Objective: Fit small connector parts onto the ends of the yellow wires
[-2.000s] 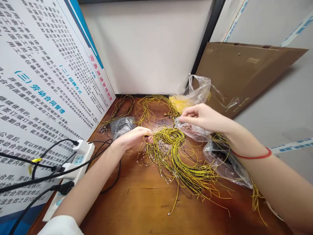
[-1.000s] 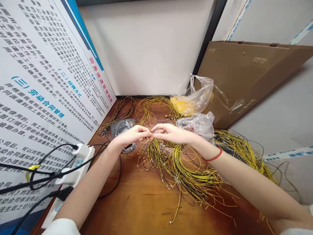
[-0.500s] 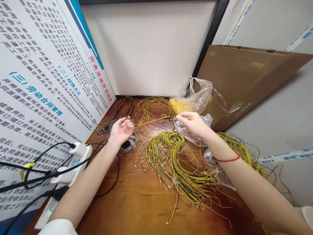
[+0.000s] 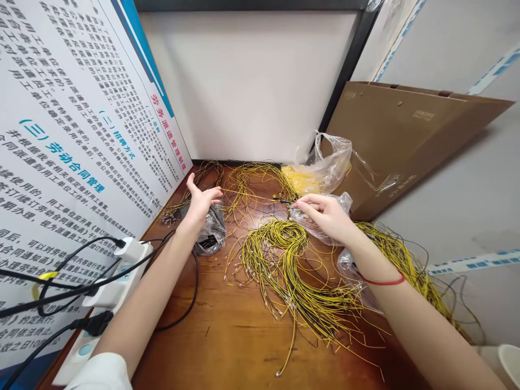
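My right hand [image 4: 325,214] is closed in a pinch near a thin dark piece [image 4: 284,201] at the end of a yellow wire [image 4: 252,195]. That wire runs nearly straight across to the fingertips of my left hand [image 4: 201,203]. The left thumb sticks up, apart from the stretched fingers; whether they grip the wire is unclear. Below the left hand lies a clear plastic bag [image 4: 213,230] with small black pieces [image 4: 208,242]. A large coiled bundle of yellow and black wires [image 4: 290,260] lies on the table between my forearms, its pale-tipped ends fanned out.
More wires [image 4: 249,173] lie along the back of the wooden table [image 4: 227,346]. Crumpled plastic bags [image 4: 331,157] stand at back right, by a brown board [image 4: 398,141]. Another wire bundle [image 4: 406,271] lies beyond my right forearm. A power strip [image 4: 117,292] with black cables is on the left.
My left hand has risen a little to the left and turned, its thumb now spread upward. The right hand has shifted slightly right and still pinches. The wire between them has changed its slant.
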Demonstrator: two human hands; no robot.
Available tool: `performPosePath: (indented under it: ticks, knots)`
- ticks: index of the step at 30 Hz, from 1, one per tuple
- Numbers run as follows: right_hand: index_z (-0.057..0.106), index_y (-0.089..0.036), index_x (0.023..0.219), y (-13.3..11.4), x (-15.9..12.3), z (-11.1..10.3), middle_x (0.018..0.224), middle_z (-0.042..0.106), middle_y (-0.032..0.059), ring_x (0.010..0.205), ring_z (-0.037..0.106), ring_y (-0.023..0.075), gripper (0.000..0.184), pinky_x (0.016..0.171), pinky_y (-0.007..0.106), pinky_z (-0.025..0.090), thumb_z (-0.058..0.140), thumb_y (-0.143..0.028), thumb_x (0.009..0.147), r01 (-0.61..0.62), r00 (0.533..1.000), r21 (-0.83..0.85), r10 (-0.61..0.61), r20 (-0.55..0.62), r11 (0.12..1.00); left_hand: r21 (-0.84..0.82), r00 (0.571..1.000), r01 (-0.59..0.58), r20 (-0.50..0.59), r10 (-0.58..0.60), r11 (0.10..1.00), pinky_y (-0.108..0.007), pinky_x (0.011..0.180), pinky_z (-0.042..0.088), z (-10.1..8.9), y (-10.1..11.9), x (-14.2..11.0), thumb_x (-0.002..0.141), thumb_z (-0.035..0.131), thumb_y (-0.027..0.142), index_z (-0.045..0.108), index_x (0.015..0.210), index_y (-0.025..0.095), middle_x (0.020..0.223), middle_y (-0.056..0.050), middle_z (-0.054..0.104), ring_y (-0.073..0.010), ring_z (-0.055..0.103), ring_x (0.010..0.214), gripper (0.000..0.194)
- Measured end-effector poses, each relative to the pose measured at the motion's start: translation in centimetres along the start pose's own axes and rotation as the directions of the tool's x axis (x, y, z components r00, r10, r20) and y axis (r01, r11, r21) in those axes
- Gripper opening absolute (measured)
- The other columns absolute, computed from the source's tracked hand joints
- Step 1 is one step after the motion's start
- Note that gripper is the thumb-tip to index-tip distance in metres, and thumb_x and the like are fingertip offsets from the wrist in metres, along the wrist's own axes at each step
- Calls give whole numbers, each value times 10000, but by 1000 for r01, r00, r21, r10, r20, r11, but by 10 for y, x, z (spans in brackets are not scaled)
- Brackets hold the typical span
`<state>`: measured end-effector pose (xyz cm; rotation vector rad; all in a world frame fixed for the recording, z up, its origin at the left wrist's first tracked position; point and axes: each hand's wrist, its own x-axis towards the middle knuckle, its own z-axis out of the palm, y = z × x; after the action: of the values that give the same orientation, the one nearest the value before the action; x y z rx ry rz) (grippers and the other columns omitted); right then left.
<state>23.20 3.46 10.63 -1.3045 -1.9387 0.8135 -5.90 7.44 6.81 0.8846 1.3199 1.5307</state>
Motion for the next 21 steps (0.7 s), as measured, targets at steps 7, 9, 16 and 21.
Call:
performPosePath:
  ticks: [7,9,16,21]
  knots:
    - [642,-175,810,0,-8,-14,553,565,-9,482,450,112,295,507,258,338,540,-449,846,66,970,-102,-88,-227,993,631,893,-408,425,146,660,-244,555,310,-9,3,4,658,756,328,713,705,190,522,7,580,-134,482,543,152]
    - [648,-176,803,2,-10,-19,589,611,10,502,489,124,287,531,265,371,543,-440,843,58,963,-138,-92,-255,989,646,876,-399,478,62,650,-253,538,285,-11,10,6,690,725,366,681,562,172,496,3,561,-120,442,518,237]
    - [659,-176,774,14,-14,-25,588,611,14,526,491,134,285,563,276,391,541,-428,837,55,960,-230,-115,-254,972,121,915,-117,400,60,986,-207,575,380,-9,22,1,587,769,159,713,829,178,458,77,450,-76,450,506,249]
    - [648,-166,799,25,-10,-10,467,459,-47,434,381,100,346,471,251,318,532,-491,834,2,986,-49,-10,-164,999,-417,959,130,285,-7,899,-197,647,482,5,26,-6,710,600,60,656,884,196,492,73,433,-65,506,527,227]
